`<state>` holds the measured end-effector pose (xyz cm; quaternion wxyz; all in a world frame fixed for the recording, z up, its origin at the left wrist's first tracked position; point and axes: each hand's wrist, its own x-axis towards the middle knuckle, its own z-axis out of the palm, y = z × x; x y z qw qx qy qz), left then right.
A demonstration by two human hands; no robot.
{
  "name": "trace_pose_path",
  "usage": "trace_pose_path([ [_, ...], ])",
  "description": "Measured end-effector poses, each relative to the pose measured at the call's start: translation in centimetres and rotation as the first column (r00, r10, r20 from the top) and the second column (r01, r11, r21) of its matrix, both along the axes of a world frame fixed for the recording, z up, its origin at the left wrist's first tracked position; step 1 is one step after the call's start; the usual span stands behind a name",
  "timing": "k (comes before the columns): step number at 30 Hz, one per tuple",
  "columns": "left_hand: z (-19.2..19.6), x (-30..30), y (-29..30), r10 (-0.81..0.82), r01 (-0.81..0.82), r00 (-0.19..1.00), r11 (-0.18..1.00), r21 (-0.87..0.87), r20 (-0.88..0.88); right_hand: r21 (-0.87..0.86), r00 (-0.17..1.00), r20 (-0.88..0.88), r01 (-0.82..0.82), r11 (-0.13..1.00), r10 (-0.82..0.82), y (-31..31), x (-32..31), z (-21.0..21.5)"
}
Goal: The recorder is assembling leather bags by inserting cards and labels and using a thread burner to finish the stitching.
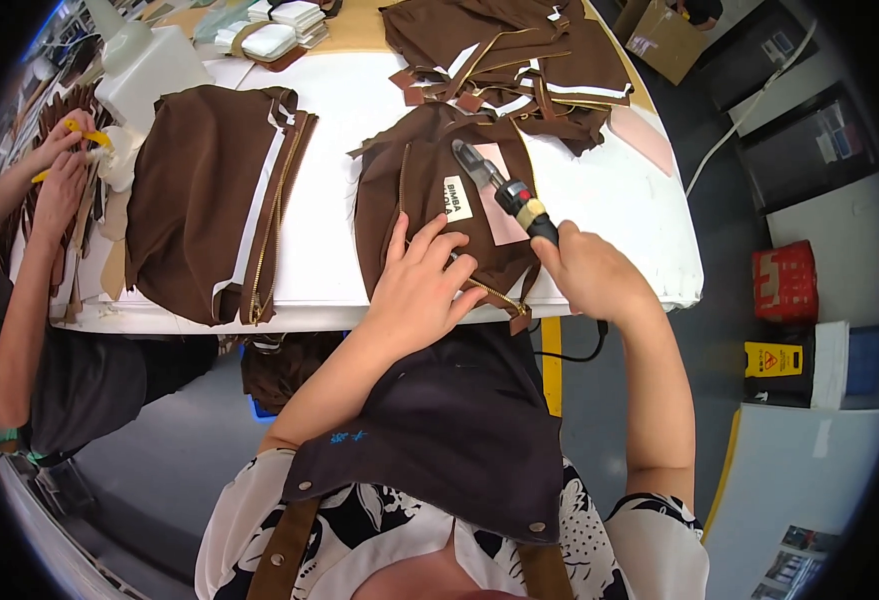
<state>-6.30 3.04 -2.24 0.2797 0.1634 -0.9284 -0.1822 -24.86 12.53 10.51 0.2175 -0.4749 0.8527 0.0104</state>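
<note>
Left hand (421, 285) lies flat, fingers spread, pressing the brown bag (439, 200) at the table (329, 110) edge. Right hand (589, 270), at three o'clock of it, fist wrapped around a corded tool (504, 190), tip by the label (457, 197). Stack (514, 60) at twelve o'clock, another bag (214, 200) at nine; this one looks mid-work.

Bare white table (324, 215) strip between 2 brown fabric piles (209, 200), stacked pieces (519, 60) crowding far edge
</note>
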Motion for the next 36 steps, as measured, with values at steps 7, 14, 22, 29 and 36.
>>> trace_pose_path([
  [7, 0.3, -0.2, -0.1, -0.002, 0.002, 1.0, 1.0, -0.013, 0.001, -0.05, 1.0, 0.021, 0.009, 0.999, -0.008, -0.7, -0.6, -1.8],
  [14, -0.1, -0.2, -0.3, 0.004, -0.004, 1.0, 1.0, -0.022, -0.005, 0.018, 0.998, 0.043, 0.034, 0.999, -0.034, 5.2, 2.2, 0.0],
  [22, 0.0, -0.6, 0.0, 0.012, -0.011, 1.0, 1.0, -0.027, 0.026, 0.228, 0.994, 0.099, -0.058, 0.972, 0.036, 10.5, 0.8, 5.7],
  [29, 1.4, -0.1, 0.0, 0.0, 0.001, 0.997, 1.0, -0.018, 0.078, -0.107, 0.827, 0.477, 0.39, 0.915, -0.297, 13.8, -7.9, 5.4],
  [36, 4.4, -2.8, -2.4, 0.032, -0.005, 0.981, 0.991, -0.136, 0.191, -0.519, 0.732, -0.492, 0.188, 0.834, -0.471, 7.1, -17.2, -2.8],
])
